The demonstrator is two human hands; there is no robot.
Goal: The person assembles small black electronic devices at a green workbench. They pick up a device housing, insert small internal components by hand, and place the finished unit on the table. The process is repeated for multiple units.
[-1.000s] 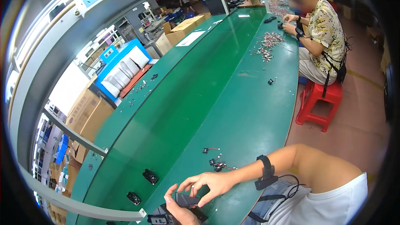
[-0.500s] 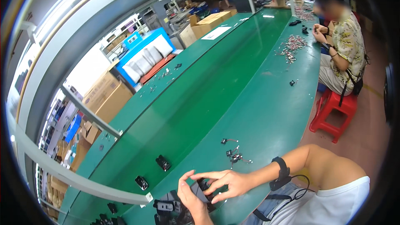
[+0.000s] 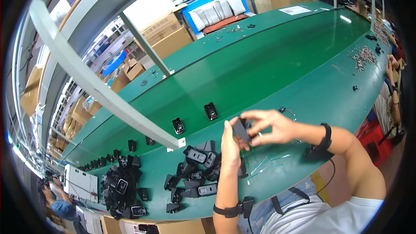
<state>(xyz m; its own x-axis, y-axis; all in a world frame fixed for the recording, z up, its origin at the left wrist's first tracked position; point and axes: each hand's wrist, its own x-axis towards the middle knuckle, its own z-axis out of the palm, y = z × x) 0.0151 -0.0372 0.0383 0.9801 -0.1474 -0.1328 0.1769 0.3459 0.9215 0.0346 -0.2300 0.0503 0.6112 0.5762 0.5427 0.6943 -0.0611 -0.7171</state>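
Note:
A dark, box-like black plastic housing (image 3: 241, 131) is held up over the near side of the green bench. My left hand (image 3: 231, 148) grips it from the left, fingers closed around its side. Reaching in from the right, my right hand (image 3: 274, 126) has bent fingertips pressed on the housing's right side; whether a small part sits between them is hidden. Left of my left wrist lies a heap of similar black housings (image 3: 197, 157), some with grey oval faces. Thin, clear greenish strips (image 3: 266, 163) are scattered on the bench below my right hand.
Another heap of black housings (image 3: 121, 185) lies farther left. Housings stand along the green belt (image 3: 211, 111). A white metal post (image 3: 108, 93) slants down to the bench. Small wired parts (image 3: 286, 112) lie beyond my right forearm. Co-workers sit at right (image 3: 392, 78) and far left (image 3: 63, 206).
The view has swung left and down, bringing the heaps of housings and the clear strips into sight. Both hands still hold the housing, now with more of its dark flat side showing.

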